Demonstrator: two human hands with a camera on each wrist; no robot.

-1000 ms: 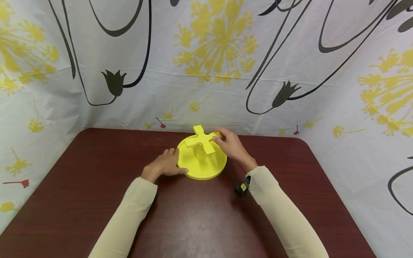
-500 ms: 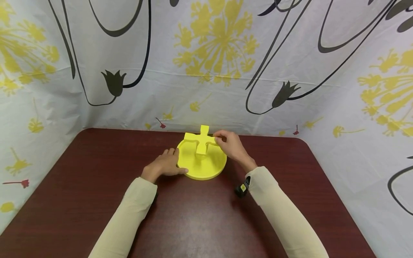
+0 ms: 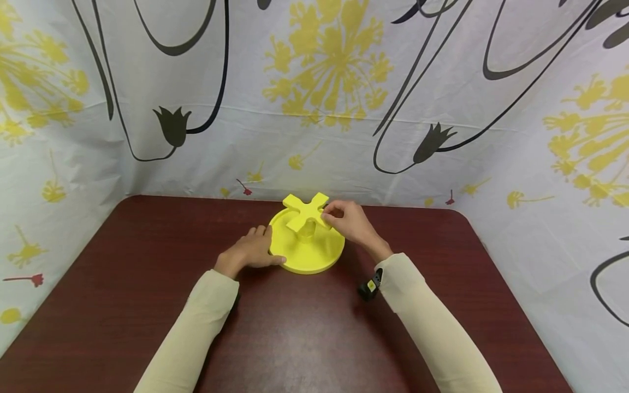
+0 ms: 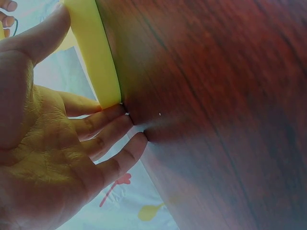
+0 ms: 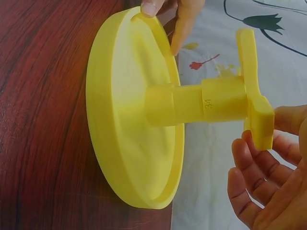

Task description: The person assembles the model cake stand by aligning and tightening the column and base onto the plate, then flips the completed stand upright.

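A yellow round base [image 3: 307, 262] with a raised rim lies flat on the table. From its middle rises a stepped yellow post [image 5: 192, 103] with a small dark marking, topped by a cross-shaped handle [image 3: 306, 210]. At the base's left side, my left hand [image 3: 253, 251] holds the rim: the thumb lies over it and the fingers spread along the outer wall, in the left wrist view reaching the tabletop. My right hand [image 3: 351, 221] pinches the right front arm of the cross, partly covering it. In the right wrist view, the right hand's [image 5: 273, 177] lower fingers are loosely curled beneath that arm.
The dark red-brown wooden table [image 3: 304, 338] has rounded far corners. Behind it hangs a white sheet [image 3: 221, 169] printed with flowers, close to the base's far side. A black device [image 3: 369, 286] is worn at the right wrist.
The cross-shaped handle has turned clockwise, seen from above. My right hand's fingers have drawn in slightly toward the front with it. The left hand and the base have stayed put.
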